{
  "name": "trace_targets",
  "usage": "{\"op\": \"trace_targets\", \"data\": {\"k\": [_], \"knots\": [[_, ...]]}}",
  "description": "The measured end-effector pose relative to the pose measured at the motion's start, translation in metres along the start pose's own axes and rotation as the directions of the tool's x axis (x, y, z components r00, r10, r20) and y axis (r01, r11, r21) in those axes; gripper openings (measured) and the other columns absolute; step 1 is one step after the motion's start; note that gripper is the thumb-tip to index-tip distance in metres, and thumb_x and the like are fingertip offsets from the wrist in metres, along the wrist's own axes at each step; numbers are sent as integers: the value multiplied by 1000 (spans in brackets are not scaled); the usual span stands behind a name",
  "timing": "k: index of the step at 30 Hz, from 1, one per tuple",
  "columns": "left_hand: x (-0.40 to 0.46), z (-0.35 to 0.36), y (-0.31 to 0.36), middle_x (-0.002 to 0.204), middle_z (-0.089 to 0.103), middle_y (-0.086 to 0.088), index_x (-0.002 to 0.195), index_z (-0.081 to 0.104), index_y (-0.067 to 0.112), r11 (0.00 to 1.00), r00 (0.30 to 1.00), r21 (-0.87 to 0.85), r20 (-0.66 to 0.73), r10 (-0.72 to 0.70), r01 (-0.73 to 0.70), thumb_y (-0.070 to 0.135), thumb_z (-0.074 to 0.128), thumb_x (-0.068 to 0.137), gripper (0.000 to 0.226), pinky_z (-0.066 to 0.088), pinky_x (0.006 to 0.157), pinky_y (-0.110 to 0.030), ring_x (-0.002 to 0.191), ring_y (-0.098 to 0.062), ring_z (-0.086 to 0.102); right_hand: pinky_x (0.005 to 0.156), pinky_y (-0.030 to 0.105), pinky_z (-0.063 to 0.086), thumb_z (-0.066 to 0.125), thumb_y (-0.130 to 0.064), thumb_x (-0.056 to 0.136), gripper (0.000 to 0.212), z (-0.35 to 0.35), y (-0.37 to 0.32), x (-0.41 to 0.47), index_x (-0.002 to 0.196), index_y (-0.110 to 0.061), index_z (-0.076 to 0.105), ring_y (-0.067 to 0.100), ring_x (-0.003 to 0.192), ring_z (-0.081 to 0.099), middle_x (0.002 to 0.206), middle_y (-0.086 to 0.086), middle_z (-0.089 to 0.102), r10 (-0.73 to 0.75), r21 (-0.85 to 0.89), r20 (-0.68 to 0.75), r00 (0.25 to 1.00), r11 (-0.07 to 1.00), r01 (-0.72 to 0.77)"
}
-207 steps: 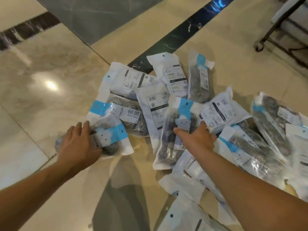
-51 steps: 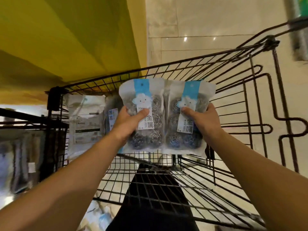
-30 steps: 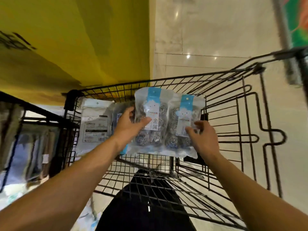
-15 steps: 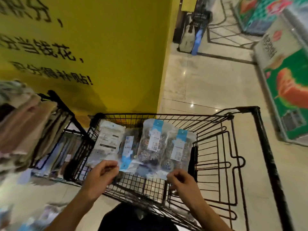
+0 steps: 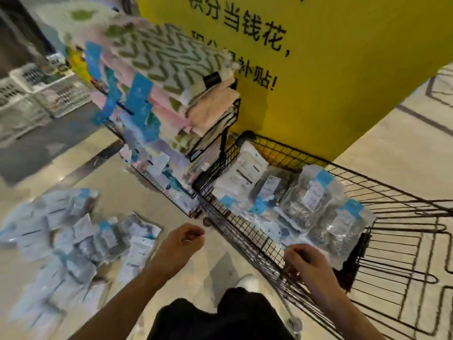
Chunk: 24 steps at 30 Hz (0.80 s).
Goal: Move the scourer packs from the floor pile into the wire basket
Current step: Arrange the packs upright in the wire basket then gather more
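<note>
Both my hands empty, between the floor pile and the wire basket.

The floor pile [image 5: 73, 241] of scourer packs lies blurred at left; my left hand [image 5: 180, 244] hangs loosely curled beside it; my right hand [image 5: 306, 262], fingers bent, holds nothing at the wire basket [image 5: 404, 241] rim, where four packs [image 5: 304, 204] stand in a row.

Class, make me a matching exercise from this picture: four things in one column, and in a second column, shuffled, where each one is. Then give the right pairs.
Things
1. floor pile
2. folded towels
3. scourer packs in the wire basket
4. right hand

Places
A. at the near rim of the wire basket
B. stacked on the rack left of the basket
C. leaning in a row against the basket's far side
D. spread on the tiles at lower left

Pairs: 1-D, 2-B, 3-C, 4-A
</note>
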<state>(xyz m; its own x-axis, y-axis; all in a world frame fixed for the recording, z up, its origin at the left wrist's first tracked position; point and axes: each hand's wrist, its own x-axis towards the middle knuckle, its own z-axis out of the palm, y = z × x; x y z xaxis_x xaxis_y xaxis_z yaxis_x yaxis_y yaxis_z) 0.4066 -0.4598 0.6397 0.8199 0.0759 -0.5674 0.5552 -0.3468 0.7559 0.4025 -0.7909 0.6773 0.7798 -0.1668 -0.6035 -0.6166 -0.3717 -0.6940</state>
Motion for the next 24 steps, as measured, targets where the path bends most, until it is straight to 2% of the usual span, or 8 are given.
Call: {"op": "trace_targets", "data": {"k": [3,6,9,12,15,18,20,24], "knots": [[-29,-42,-42,97,77,6,101,72,33,998,997,-30,-53,-63,61,24,72,96,10,50,75,-25,89,-12,72,70,37,53,73,-24,98,8,41,-9,-6,92,-22,77,18,70,73,88,4,81,5,-79,13,1000,997,-4],[-60,-83,-90,101,77,7,102,71,33,986,979,-75,-125,-158,150,26,71,97,9,48,71,-20,87,-10,73,76,47,54,74,-31,97,10,90,-16,-12,92,-23,76,26,78,74,86,5,80,2,-159,64,998,987,8],[-96,-120,-137,103,77,8,102,69,34,974,954,-100,-206,-218,201,24,70,98,10,49,71,-18,87,-9,72,67,35,48,70,-21,101,11,136,-18,-24,93,-14,73,25,71,67,87,18,76,42,-159,109,993,987,-25],[-137,-151,-179,106,77,7,103,69,33,953,921,-174,-264,-287,247,21,68,99,13,54,77,-28,89,-13,73,65,35,49,69,-25,102,14,175,-19,-40,103,-12,71,26,73,71,92,13,77,60,-245,203,977,970,-8],[-178,-168,-213,101,79,3,102,71,31,921,867,-264,-338,-367,287,19,67,98,13,57,83,-39,89,-19,74,69,35,51,69,-23,102,10,206,-30,-56,102,-14,73,29,78,73,93,11,79,40,-320,275,961,946,52],[-214,-169,-233,100,79,0,104,72,27,881,811,-367,-390,-437,298,19,65,101,11,55,81,-37,90,-24,73,67,33,53,69,-26,102,9,238,-47,-66,102,-17,73,25,78,76,91,4,80,-3,-404,391,920,898,174],[-236,-163,-242,103,77,3,108,70,27,846,767,-424,-407,-496,323,22,63,103,10,56,83,-36,94,-20,72,69,34,56,69,-28,102,8,260,-57,-69,102,-21,73,22,79,77,91,1,80,-27,-427,457,889,870,246],[-274,-140,-247,102,77,2,106,69,30,768,658,-550,-451,-603,327,22,63,103,10,57,87,-38,96,-18,72,74,38,56,68,-27,101,7,306,-70,-73,99,-22,73,20,78,76,91,1,79,-48,-423,625,779,817,390]]}}
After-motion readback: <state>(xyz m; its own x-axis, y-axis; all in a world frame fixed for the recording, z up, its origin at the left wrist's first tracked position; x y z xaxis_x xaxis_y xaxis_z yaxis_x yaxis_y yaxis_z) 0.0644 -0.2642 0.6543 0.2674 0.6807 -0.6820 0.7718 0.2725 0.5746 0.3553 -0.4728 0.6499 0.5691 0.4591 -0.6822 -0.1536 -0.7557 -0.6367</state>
